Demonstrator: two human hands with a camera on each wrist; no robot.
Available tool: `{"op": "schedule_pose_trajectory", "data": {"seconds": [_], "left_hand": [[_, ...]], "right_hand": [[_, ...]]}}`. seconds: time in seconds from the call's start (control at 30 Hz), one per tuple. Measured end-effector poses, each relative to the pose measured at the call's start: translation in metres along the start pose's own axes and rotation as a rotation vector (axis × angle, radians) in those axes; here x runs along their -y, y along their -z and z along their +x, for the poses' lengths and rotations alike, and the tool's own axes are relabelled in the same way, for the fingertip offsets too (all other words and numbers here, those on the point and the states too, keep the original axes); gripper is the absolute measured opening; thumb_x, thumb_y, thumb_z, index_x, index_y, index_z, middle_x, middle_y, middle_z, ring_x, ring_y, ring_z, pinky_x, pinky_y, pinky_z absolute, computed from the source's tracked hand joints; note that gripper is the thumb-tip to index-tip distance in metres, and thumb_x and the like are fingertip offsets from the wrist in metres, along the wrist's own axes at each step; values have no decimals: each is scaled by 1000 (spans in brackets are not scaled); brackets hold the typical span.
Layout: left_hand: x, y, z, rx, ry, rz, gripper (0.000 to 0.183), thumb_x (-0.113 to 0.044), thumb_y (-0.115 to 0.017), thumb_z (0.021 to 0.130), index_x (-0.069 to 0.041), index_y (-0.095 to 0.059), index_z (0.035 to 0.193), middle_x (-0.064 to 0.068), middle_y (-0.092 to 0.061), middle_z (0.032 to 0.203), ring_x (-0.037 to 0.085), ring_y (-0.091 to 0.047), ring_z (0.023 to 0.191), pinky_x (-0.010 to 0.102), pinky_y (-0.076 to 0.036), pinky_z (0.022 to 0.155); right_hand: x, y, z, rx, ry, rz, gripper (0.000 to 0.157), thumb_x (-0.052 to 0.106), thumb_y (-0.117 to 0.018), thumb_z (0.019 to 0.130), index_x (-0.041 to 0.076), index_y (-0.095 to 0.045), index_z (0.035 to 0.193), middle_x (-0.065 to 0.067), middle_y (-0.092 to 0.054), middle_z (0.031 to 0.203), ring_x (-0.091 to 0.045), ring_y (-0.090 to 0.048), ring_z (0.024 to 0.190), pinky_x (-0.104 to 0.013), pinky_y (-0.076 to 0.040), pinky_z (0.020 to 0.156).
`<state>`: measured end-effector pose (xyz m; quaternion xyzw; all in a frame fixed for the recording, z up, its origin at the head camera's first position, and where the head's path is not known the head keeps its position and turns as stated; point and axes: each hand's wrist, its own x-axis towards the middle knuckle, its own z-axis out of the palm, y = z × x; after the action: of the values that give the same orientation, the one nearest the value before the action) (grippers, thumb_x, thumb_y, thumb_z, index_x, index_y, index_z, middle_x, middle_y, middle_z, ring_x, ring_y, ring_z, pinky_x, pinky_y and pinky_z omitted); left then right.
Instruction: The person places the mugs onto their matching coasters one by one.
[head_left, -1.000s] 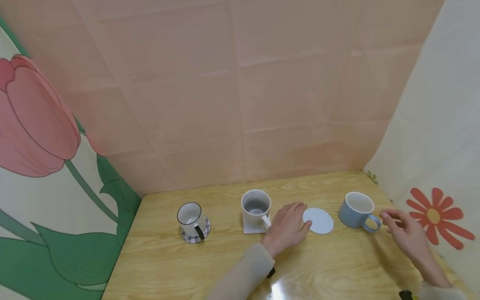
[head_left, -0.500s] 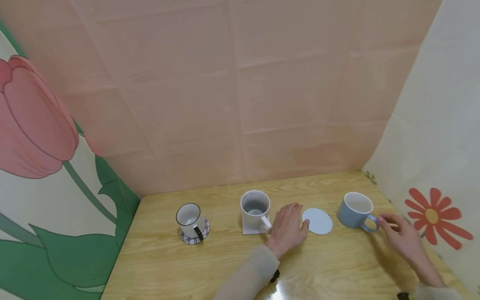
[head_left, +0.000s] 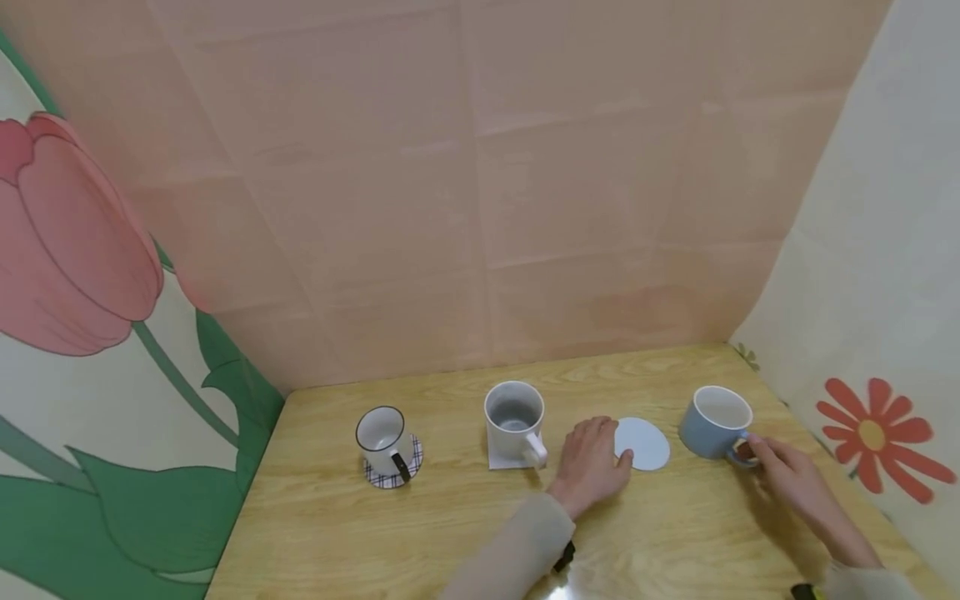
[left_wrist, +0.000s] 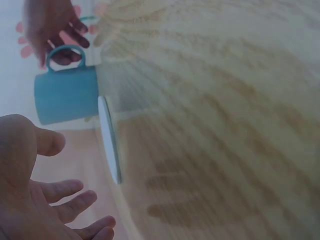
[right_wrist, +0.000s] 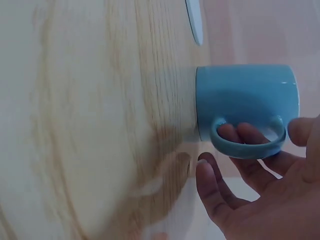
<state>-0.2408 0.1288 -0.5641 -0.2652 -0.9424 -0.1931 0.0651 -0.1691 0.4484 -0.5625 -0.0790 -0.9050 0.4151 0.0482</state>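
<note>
A blue mug (head_left: pixel 707 427) with a white inside stands upright on the table at the right. My right hand (head_left: pixel 795 479) is at its handle; in the right wrist view, fingers (right_wrist: pixel 250 134) reach through the loop and the thumb lies at its upper end. A round white coaster (head_left: pixel 643 444) lies flat just left of the mug. Beside the coaster's left edge is my left hand (head_left: pixel 592 467), its fingers spread and holding nothing. In the left wrist view a gap shows between its fingertips and the coaster (left_wrist: pixel 109 140).
A white mug (head_left: pixel 513 421) stands on a square white coaster (head_left: pixel 501 463), left of my left hand. Farther left, a black-rimmed white mug (head_left: pixel 381 437) sits on a round checked coaster (head_left: pixel 415 457). Cloth backdrops border the wooden table (head_left: pixel 315 517) at the back and sides.
My right hand has moved left onto the blue mug's handle, its fingers now through the loop. My left hand has shifted slightly right and nearer me. The mugs and coasters have stayed put.
</note>
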Motion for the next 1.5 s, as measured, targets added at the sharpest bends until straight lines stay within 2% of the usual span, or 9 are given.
{"op": "schedule_pose_trajectory", "data": {"seconds": [0.1,0.27,0.47,0.7,0.93,1.13,1.27,1.5], "left_hand": [[-3,-3,1,13,14,-7,50,-48,-60,105,-19,-63,145,-6,-63,147,16,-58,137,32,-50,113],[-4,-7,0,42,25,-4,52,-48,-64,103,-19,-63,146,-5,-62,148,17,-57,137,31,-50,113],[-6,-10,1,87,42,33,57,-50,-66,101,-18,-60,148,-5,-59,151,17,-54,139,31,-49,113],[-9,-14,5,164,96,26,61,-52,-61,103,-24,-53,157,-11,-46,166,27,-41,156,44,-45,122],[-9,-16,6,214,111,69,58,-54,-60,104,-30,-53,157,-14,-43,168,26,-38,158,44,-42,124],[-8,-20,6,208,125,119,58,-56,-59,104,-33,-52,157,-17,-44,167,21,-38,158,42,-42,123],[-10,-20,7,207,129,138,58,-57,-61,103,-34,-53,156,-18,-45,166,20,-39,158,41,-43,123],[-10,-22,8,198,127,149,57,-58,-62,103,-34,-54,155,-18,-46,165,20,-41,157,41,-44,122]], "right_hand": [[-1,-1,1,43,-34,86,66,41,-29,118,-15,-64,124,13,-75,96,1,-67,85,-26,-61,69],[0,-2,4,91,-82,186,70,42,-25,118,-17,-63,119,3,-76,95,-5,-71,84,-30,-65,71],[-1,-5,4,98,-106,226,68,44,-26,118,-14,-62,112,-4,-72,91,-11,-69,79,-32,-64,69],[-5,-4,7,114,-117,259,69,49,-26,117,-11,-58,104,-9,-65,88,-15,-66,77,-32,-63,68],[-7,-4,8,152,-65,307,69,47,-22,117,-12,-50,96,-9,-60,85,-20,-64,74,-33,-60,66],[-9,-11,8,161,-34,362,68,43,-22,118,-16,-37,87,-6,-51,79,-20,-56,68,-33,-50,59],[-7,-12,9,157,-40,390,67,41,-24,119,-17,-35,87,-4,-49,76,-20,-55,66,-32,-49,58],[-3,-8,11,203,-41,411,61,35,-24,120,-13,-38,85,-1,-47,72,-20,-53,65,-33,-49,58]]}}
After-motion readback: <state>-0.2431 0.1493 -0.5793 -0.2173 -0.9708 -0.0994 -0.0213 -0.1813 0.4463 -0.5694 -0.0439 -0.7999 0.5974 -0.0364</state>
